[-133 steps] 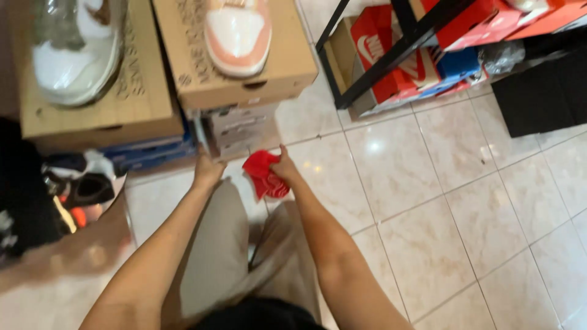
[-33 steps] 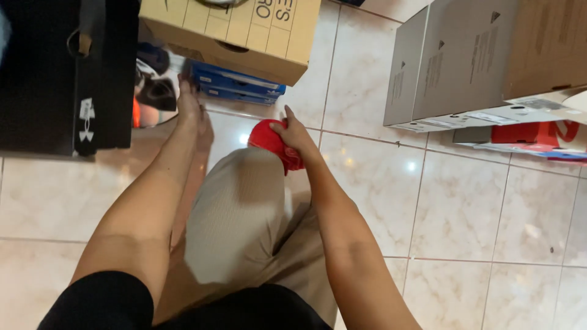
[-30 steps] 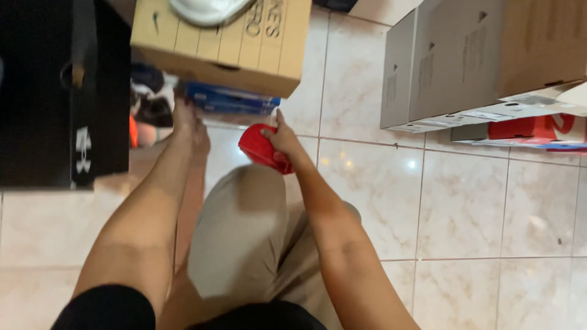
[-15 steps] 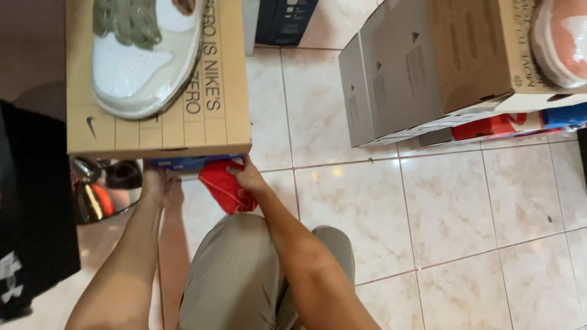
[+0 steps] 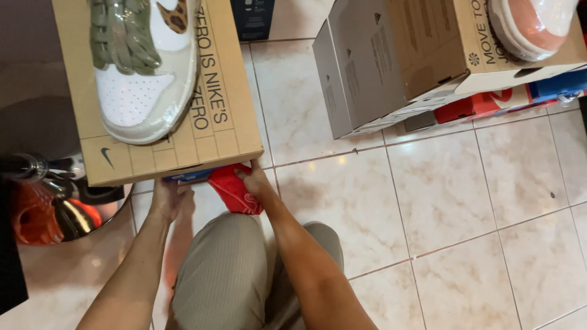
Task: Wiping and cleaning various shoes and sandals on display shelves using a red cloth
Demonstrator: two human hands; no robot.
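My right hand [image 5: 255,182] grips a small red cloth [image 5: 235,190] just under the front edge of a brown cardboard shoe box [image 5: 226,122]. A white and olive sneaker wrapped in clear film [image 5: 140,67] lies on top of that box. My left hand [image 5: 165,197] reaches under the same box edge, beside a blue box [image 5: 186,176] beneath it; its fingers are partly hidden. My knee in khaki trousers [image 5: 226,269] is below both hands.
A second stack of cardboard, red and blue shoe boxes [image 5: 397,67] stands at the upper right, with a pink and white sneaker [image 5: 532,24] on top. Orange and black shoes [image 5: 43,211] lie at the left. A dark box [image 5: 252,15] sits at the back. The floor is glossy beige tile [image 5: 465,214].
The view has swung towards the boxes, so the sneaker box now fills the upper left. Both hands stay close together, the right one still holding the red cloth at the box edge.
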